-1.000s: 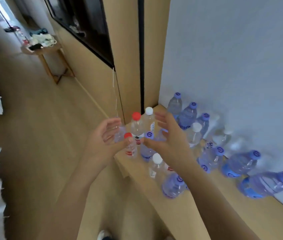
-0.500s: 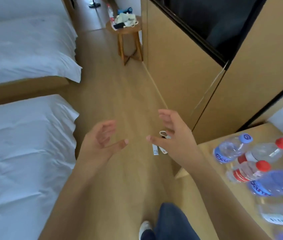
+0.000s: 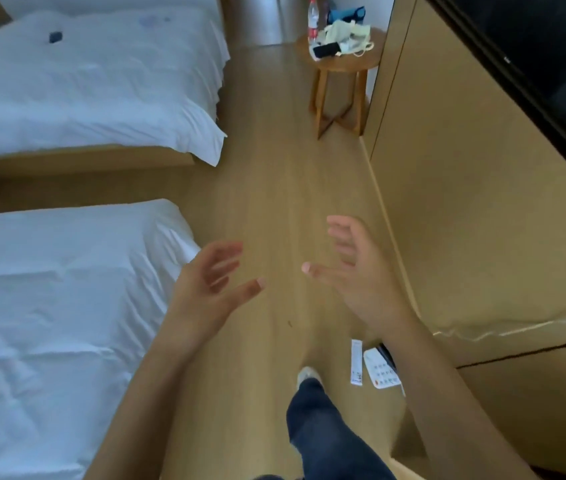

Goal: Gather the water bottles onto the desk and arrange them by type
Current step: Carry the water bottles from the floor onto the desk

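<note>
Left fingers (image 3: 222, 261): spread apart and loosely bent, holding nothing, blurred at the tips.
Right fingers (image 3: 343, 237): apart and relaxed, thumb stretched toward the left, holding nothing, also blurred.
Left hand (image 3: 205, 292): raised over the floor, palm turned toward the right, its forearm cut off by the near edge.
Right hand (image 3: 361, 278): level with the left one, the two well apart, palm facing left, forearm running off the near right.
Water bottle (image 3: 313, 19): the only one in view, red label, standing upright on the far round side table (image 3: 343, 65), its cap cut off by the top edge.
Clutter on the side table: a dark flat item and pale cloth beside the bottle, too small to identify.
Bench: not in view.
Floor (image 3: 274, 168): pale wood; a white paper strip (image 3: 356, 362) and a white card (image 3: 381, 374) lay near the right forearm, which partly hid the card.
Leg (image 3: 326, 431): in dark trousers, the shoe mostly hidden.
Beds (image 3: 67, 289): two, white, on the left, both cut off.
Wall panel (image 3: 482, 202): on the right, with a dark screen (image 3: 534, 46) cropped at the corner.
</note>
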Available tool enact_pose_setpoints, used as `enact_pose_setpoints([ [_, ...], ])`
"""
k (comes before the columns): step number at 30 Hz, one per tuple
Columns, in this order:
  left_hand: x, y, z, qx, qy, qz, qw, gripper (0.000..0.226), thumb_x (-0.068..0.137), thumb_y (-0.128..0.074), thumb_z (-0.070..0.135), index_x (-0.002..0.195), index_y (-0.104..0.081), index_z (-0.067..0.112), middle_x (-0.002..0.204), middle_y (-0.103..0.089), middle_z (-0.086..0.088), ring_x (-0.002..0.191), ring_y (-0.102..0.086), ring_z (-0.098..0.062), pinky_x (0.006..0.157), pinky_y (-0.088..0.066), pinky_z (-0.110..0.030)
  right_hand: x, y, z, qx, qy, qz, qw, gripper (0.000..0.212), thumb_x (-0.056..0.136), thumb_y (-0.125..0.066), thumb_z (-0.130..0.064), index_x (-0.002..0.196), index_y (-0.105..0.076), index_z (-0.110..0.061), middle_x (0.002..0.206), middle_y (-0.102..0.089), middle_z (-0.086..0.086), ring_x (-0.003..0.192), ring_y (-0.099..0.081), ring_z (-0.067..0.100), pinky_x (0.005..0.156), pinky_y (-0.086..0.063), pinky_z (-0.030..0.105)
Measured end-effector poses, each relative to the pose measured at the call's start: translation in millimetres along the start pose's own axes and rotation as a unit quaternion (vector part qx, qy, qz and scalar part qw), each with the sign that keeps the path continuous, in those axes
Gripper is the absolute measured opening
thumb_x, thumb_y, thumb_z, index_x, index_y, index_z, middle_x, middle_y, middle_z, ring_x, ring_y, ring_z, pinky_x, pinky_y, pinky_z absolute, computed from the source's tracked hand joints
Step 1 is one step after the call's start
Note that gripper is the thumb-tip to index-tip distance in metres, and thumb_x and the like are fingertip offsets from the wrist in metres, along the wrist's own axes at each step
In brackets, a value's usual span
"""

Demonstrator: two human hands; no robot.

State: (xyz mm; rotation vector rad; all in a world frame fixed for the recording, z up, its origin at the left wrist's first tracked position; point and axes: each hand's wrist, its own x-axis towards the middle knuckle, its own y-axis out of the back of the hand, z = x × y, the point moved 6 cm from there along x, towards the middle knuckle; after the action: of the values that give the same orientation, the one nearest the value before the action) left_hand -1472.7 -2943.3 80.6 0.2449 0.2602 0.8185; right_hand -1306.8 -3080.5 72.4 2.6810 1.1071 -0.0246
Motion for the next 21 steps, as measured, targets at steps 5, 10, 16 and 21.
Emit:
enact_pose_setpoints([
  [5,125.7,-4.1,26.6,0.001,-0.004,0.003,1.000,0.050,0.070,-0.087,0.025,0.115,-0.065,0.032,0.119,-0.066,0.016,0.113,-0.062,-0.001,0.102,-0.050,-0.032,127.5,4.0,-20.7,-0.007,0.012,0.003,1.000,0.063,0.073,-0.086,-0.019,0.119,-0.049,-0.041,0.127,-0.053,-0.012,0.124,-0.051,0.011,0.100,-0.040,0.026],
  [10,250.4,1.9,34.9,0.003,-0.011,0.007,1.000,0.049,0.070,-0.086,0.031,0.113,-0.064,0.035,0.117,-0.067,0.020,0.111,-0.062,0.004,0.093,-0.048,-0.020,249.0,-6.0,-29.6,-0.044,0.004,-0.005,0.999,0.061,0.073,-0.086,-0.028,0.120,-0.049,-0.044,0.134,-0.054,-0.013,0.125,-0.051,0.009,0.105,-0.043,0.032],
  [16,427.1,27.8,33.7,0.002,-0.013,0.013,1.000,0.050,0.073,-0.086,0.025,0.118,-0.063,0.030,0.121,-0.065,0.017,0.116,-0.060,-0.001,0.097,-0.047,-0.026,423.5,-48.2,-42.4,-0.065,0.012,-0.019,0.998,0.059,0.076,-0.083,-0.030,0.122,-0.047,-0.044,0.130,-0.049,-0.020,0.121,-0.048,0.003,0.102,-0.040,0.026],
  [21,578.7,61.4,54.1,0.005,-0.008,0.009,1.000,0.050,0.075,-0.085,0.020,0.119,-0.063,0.028,0.122,-0.064,0.014,0.117,-0.059,-0.003,0.101,-0.047,-0.029,571.2,-78.9,-81.4,-0.066,0.010,-0.026,0.997,0.058,0.078,-0.082,-0.029,0.122,-0.047,-0.043,0.132,-0.051,-0.016,0.118,-0.049,0.003,0.092,-0.037,0.014],
])
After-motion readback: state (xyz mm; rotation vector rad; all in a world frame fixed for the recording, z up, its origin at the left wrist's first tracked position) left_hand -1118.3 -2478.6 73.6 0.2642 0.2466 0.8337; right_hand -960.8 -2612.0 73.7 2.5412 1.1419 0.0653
